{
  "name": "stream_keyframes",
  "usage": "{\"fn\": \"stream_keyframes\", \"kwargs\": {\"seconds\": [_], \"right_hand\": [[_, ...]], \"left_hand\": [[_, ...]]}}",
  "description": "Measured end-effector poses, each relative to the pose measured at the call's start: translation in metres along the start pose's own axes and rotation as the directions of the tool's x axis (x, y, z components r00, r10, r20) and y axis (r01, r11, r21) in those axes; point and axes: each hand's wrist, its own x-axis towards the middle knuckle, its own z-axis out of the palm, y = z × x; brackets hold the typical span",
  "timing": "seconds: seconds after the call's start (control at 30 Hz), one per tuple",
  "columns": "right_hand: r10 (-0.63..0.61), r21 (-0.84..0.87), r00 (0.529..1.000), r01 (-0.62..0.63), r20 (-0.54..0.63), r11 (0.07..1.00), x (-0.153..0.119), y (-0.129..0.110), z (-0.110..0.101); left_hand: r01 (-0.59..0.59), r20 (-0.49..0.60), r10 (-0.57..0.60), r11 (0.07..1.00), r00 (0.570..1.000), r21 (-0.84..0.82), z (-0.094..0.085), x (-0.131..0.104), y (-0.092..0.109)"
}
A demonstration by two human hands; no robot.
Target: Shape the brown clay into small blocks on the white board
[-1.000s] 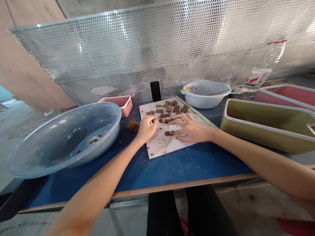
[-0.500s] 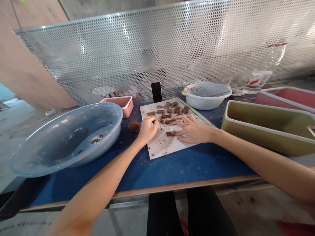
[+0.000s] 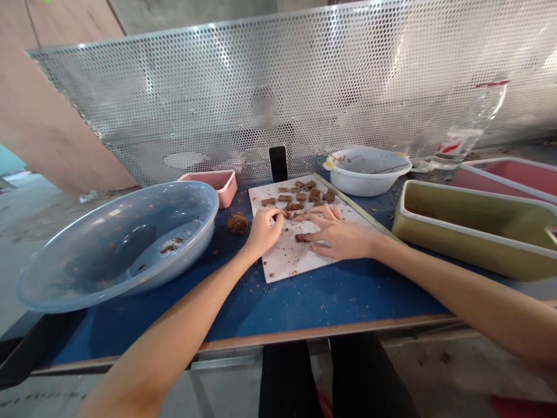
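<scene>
On a white board (image 3: 282,264) lie several small brown shaped pieces (image 3: 314,197) toward its far side, with crumbs around them. My left hand (image 3: 266,230) is at the board's left edge, thumb and fingertips pinched around a small brown bit. My right hand (image 3: 333,233) lies over the right half of the board, palm down with fingers spread. A flat brown strip (image 3: 301,237) rests under its lower fingertips. A rough brown lump (image 3: 237,223) sits on the blue table, left of the board.
A large blue basin (image 3: 117,249) stands at left, a pink box (image 3: 226,188) behind it. A phone (image 3: 278,164) leans against the perforated metal sheet (image 3: 209,104). A white basin (image 3: 365,180), green bin (image 3: 461,238), pink bin (image 3: 513,171) and bottle (image 3: 461,139) are at right.
My right hand has shifted slightly left and down, its upper fingers now covering a brown piece that showed before. My left hand has barely moved. The view has shifted slightly.
</scene>
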Motion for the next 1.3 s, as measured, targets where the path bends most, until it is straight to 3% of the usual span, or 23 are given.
{"fn": "stream_keyframes", "kwargs": {"seconds": [0.2,0.33,0.47,0.67,0.83,0.97,1.1,1.3], "right_hand": [[0.041,0.029,0.997,-0.042,0.062,0.999,0.005,-0.002,0.000],[-0.020,-0.017,0.999,0.019,-0.037,1.000,0.003,0.002,0.006],[0.020,-0.003,0.988,-0.021,-0.154,1.000,0.002,0.007,0.013],[0.051,-0.008,0.998,-0.051,-0.044,0.999,0.005,-0.001,0.012],[0.071,0.035,0.997,-0.070,-0.034,0.997,0.006,-0.004,0.009],[0.048,0.006,0.993,-0.048,-0.104,0.999,0.006,0.002,0.013],[0.136,0.013,0.964,-0.136,-0.228,0.991,0.005,0.008,0.023],[0.138,-0.057,0.968,-0.153,-0.210,0.987,0.009,0.008,0.031]], "left_hand": [[-0.017,0.014,0.017,1.000,1.000,0.010,0.003,-0.002,0.003],[-0.012,0.015,0.012,1.000,1.000,0.011,0.002,-0.002,0.003],[-0.010,0.006,0.010,1.000,1.000,0.015,0.000,0.000,0.003],[-0.014,0.011,0.014,1.000,1.000,0.017,-0.001,0.000,0.004],[0.005,0.021,-0.005,1.000,1.000,0.004,0.000,-0.001,0.005],[0.013,0.031,-0.013,1.000,0.999,0.006,0.002,-0.002,0.004],[-0.010,0.037,0.009,1.000,0.999,0.005,0.003,-0.004,0.005],[-0.096,0.012,0.096,0.994,0.995,0.052,0.001,-0.004,0.009]]}}
